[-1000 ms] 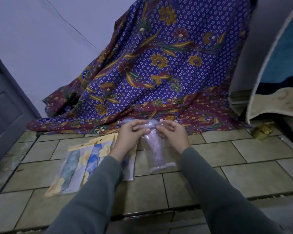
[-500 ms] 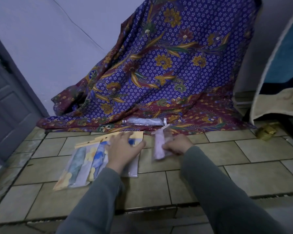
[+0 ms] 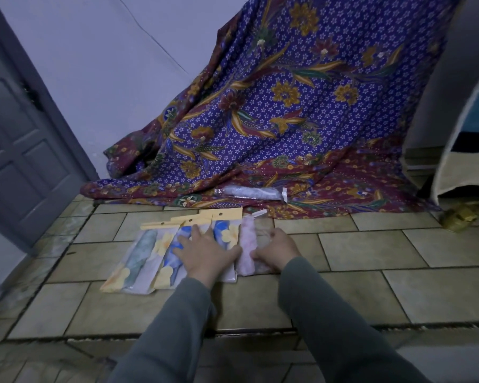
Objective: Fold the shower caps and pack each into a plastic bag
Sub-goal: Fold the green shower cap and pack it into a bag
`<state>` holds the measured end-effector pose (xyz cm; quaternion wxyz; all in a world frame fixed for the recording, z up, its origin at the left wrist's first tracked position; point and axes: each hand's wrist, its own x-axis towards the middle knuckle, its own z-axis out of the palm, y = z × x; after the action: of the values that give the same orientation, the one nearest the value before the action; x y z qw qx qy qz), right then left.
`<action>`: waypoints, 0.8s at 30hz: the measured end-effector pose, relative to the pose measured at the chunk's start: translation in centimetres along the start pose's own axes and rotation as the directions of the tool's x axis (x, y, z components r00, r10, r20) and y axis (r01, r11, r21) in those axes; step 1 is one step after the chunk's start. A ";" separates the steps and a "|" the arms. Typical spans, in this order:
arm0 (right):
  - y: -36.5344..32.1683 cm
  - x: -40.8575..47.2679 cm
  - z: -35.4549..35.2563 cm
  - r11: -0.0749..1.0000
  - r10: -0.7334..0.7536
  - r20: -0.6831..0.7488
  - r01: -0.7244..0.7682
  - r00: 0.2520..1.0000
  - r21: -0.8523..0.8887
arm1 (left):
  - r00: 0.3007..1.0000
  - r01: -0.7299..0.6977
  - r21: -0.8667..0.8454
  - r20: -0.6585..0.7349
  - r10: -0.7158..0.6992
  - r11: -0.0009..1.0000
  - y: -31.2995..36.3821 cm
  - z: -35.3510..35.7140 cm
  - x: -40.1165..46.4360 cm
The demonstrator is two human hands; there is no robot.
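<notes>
Three packed shower caps in clear bags with yellow header cards lie side by side on the tiled floor. My left hand rests flat on the rightmost of them, fingers spread. A pink bagged shower cap lies just right of that row, and my right hand holds its right side down against the floor, fingers curled at its edge. Another bagged, pale cap lies farther back on the hem of the patterned cloth.
A purple floral cloth drapes down from the wall onto the floor behind the bags. A grey door stands at the left. A hanging towel and a small yellow object are at the right.
Both hands lowered the pink bagged cap from chest height to the floor beside the row. My left hand let go of it and moved onto the packed bags.
</notes>
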<state>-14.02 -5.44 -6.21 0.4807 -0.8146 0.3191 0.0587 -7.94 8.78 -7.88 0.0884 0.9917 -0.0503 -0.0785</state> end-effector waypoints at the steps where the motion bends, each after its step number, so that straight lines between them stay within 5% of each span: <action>1: 0.0 -0.1 0.1 1.000 0.007 -0.004 -0.007 1.000 -0.018 | 1.000 0.003 0.001 -0.002 -0.003 1.000 0.1 0.1 -0.1; 8: 0.0 0.3 -0.9 0.976 0.018 0.003 -0.017 1.000 -0.216 | 1.000 -0.024 -0.013 -0.001 0.024 1.000 0.4 -0.1 -0.3; 14: -2.4 1.7 -2.4 0.917 -0.139 -0.042 0.113 0.989 -0.382 | 0.998 -0.023 -0.006 -0.064 0.022 1.000 2.3 -2.5 1.0; 17: -4.2 4.3 -2.9 0.894 -0.279 -0.112 0.216 0.954 -0.392 | 0.995 -0.034 -0.161 -0.101 0.018 0.986 3.1 -3.3 3.2; 24: -7.0 11.9 -1.3 0.610 -0.550 -0.038 0.370 0.834 -0.701 | 0.976 0.020 -0.183 -0.209 -0.058 0.983 5.5 -1.9 8.7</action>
<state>-0.81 -9.66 -5.08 0.1106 -0.9857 0.1120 -0.0608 0.48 2.73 -6.36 0.1808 0.9832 -0.0137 0.0227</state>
